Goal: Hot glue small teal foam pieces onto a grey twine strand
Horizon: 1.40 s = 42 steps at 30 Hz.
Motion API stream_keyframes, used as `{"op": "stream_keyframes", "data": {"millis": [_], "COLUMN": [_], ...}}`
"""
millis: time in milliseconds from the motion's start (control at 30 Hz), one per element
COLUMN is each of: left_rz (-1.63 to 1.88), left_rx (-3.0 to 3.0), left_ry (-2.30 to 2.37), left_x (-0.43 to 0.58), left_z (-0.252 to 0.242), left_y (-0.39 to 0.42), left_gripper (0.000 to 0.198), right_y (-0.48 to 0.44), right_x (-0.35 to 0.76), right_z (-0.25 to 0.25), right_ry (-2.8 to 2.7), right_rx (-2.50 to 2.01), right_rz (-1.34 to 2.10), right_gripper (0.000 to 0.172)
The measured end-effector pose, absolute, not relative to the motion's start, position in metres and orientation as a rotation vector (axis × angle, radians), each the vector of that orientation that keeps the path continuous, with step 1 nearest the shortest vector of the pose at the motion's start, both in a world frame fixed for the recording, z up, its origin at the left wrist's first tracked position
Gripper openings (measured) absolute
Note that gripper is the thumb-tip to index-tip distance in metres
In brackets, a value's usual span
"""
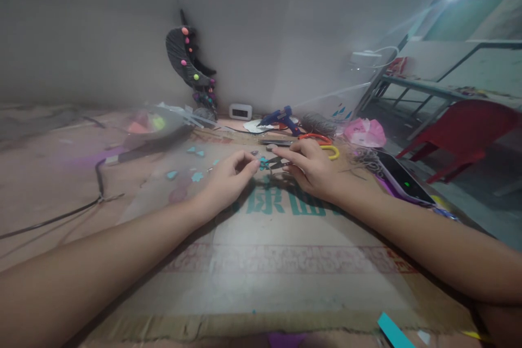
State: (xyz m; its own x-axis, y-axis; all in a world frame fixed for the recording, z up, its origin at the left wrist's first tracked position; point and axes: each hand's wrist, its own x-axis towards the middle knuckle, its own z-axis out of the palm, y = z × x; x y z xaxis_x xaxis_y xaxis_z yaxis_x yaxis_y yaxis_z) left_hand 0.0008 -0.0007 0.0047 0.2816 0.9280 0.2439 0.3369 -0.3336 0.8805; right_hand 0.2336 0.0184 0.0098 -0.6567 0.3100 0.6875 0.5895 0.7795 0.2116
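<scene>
My left hand (230, 176) is closed in a pinch on a small teal paper piece (263, 163) just above a flattened cardboard sheet (281, 261). My right hand (312, 166) is wrapped round a small pair of dark snips (278, 162), whose tips point left at the teal piece. The two hands almost touch at the middle of the cardboard. Several teal scraps (197, 176) lie to the left of my left hand.
A blue glue gun (281, 118), orange and yellow scissors (326, 144), grey twine (318, 124), a pink object (365, 131) and a phone (402, 176) lie beyond and to the right. A black beaded ornament (191, 65) leans on the wall. A black cable (81, 204) runs left. A red chair (460, 133) stands at right.
</scene>
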Motion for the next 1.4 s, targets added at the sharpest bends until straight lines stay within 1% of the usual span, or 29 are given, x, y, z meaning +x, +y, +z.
{"op": "stream_keyframes", "data": {"millis": [200,800,1033,1233,1400], "left_rz": [1.000,0.955,0.935,0.940,0.926], "left_rx": [1.871,1.786,1.803,1.814,1.827], "left_ry": [1.100,1.020,1.025,0.999,1.041], "left_x": [0.0013,0.0022,0.0018,0.0016,0.0023], "left_z": [0.0086,0.0055,0.0073,0.0060,0.0096], "left_y": [-0.0027,0.0026,0.0022,0.0018,0.0000], "left_gripper": [0.022,0.025,0.026,0.026,0.025], "right_y": [0.0166,0.0167,0.0169,0.0167,0.0183], "right_x": [0.2309,0.2313,0.2323,0.2334,0.2333], "right_z": [0.0091,0.0093,0.0087,0.0081,0.0076], "right_ry": [-2.298,-2.280,-2.300,-2.347,-2.332], "right_rx": [-0.674,-0.655,-0.650,-0.719,-0.708], "right_rz": [-0.655,-0.745,-0.732,-0.599,-0.566], "right_gripper": [0.030,0.025,0.024,0.027,0.025]}}
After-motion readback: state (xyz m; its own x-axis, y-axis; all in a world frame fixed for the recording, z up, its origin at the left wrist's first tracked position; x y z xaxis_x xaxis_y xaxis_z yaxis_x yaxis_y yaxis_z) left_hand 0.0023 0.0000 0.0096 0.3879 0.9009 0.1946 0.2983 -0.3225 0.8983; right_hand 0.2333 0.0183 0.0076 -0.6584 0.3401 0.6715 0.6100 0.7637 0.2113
